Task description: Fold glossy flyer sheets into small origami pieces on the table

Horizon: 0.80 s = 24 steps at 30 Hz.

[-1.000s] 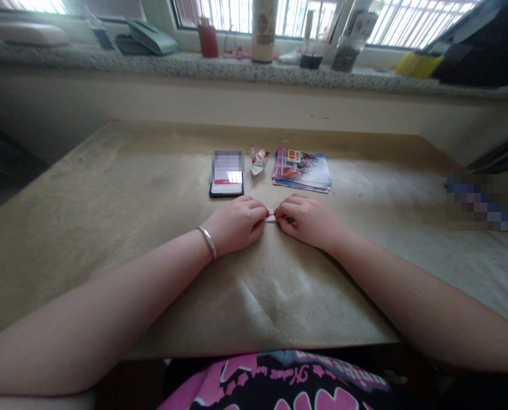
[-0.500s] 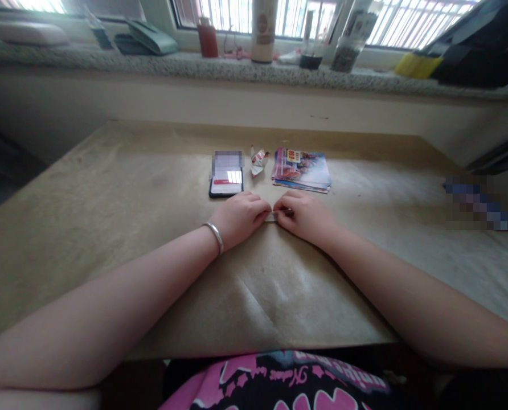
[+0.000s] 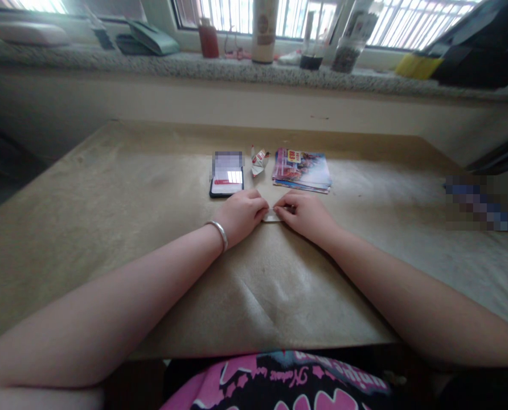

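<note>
My left hand (image 3: 242,214), with a silver bangle at the wrist, and my right hand (image 3: 306,215) meet at the middle of the brown table (image 3: 109,216). Both have their fingers curled and pinched on a small folded piece of paper (image 3: 272,216) that lies low on the table between them. Most of the paper is hidden under the fingertips. Just beyond my hands lie a black phone (image 3: 227,175), a small folded paper figure (image 3: 258,160) and a stack of colourful printed sheets (image 3: 302,169).
A stone windowsill (image 3: 237,68) runs along the back with bottles, a cup and a green case on it. A blurred patch lies at the table's right side (image 3: 484,202). My pink and black shirt shows at the bottom edge.
Both hands have shifted slightly away from me and pressed lower; the paper between them now looks flatter and whiter, with the red edge no longer showing.
</note>
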### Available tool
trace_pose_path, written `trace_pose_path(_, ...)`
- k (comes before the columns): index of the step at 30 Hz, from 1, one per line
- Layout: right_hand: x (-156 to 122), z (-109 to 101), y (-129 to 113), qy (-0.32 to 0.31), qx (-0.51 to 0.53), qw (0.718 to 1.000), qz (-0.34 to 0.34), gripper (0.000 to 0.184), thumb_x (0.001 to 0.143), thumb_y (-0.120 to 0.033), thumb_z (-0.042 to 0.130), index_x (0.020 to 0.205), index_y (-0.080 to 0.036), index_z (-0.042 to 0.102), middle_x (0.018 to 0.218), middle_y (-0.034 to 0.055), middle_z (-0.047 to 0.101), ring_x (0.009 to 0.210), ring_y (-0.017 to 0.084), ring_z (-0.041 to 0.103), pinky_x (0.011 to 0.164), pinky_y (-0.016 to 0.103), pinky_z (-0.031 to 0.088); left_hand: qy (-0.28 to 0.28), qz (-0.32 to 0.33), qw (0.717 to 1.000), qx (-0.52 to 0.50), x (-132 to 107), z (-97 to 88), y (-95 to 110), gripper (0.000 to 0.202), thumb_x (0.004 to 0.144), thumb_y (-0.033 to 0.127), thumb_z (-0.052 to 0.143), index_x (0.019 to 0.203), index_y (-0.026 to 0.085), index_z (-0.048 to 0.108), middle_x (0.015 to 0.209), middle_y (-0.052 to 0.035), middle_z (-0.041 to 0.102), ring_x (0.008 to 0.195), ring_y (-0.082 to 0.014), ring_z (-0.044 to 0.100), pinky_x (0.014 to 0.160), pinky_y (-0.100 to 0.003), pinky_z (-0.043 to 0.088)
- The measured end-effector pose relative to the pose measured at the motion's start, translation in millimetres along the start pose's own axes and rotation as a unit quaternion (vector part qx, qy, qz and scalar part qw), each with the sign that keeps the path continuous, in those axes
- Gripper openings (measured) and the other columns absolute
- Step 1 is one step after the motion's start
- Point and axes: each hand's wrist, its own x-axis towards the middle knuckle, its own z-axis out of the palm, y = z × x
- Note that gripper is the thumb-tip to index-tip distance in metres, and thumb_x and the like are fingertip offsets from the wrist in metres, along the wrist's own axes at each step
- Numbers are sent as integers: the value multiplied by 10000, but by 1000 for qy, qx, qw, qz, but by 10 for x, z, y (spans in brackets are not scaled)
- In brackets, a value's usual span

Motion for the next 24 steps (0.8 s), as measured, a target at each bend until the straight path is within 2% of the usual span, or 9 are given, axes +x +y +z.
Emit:
trace_pose_path(7, 3, 1, 41, 1, -22, 1000, 0, 139, 821, -235, 616, 828, -182, 744, 842, 66, 668, 783, 175, 603, 732, 301, 459, -30, -4, 999, 22, 1, 7, -4, 273, 923, 241, 476, 856, 118, 710, 854, -90, 639, 804, -188, 584, 758, -307, 461)
trace_pose_path(15, 2, 0, 90, -10, -9, 1000, -9, 79, 776, -221, 661, 813, -175, 713, 828, 59, 639, 795, 175, 586, 741, 307, 467, -32, 1, 999, 27, -9, 2, 3, 186, 899, 231, 533, 878, 114, 675, 907, -96, 633, 862, -203, 583, 800, -321, 468)
trace_pose_path(24, -14, 19, 116, 4, -25, 999, -26, 83, 767, -248, 656, 810, -185, 688, 817, 55, 633, 787, 178, 576, 732, 305, 457, -5, 15, 1000, -11, -18, 12, -12, 123, 868, 201, 556, 855, 127, 653, 872, -73, 616, 840, -185, 575, 782, -299, 470)
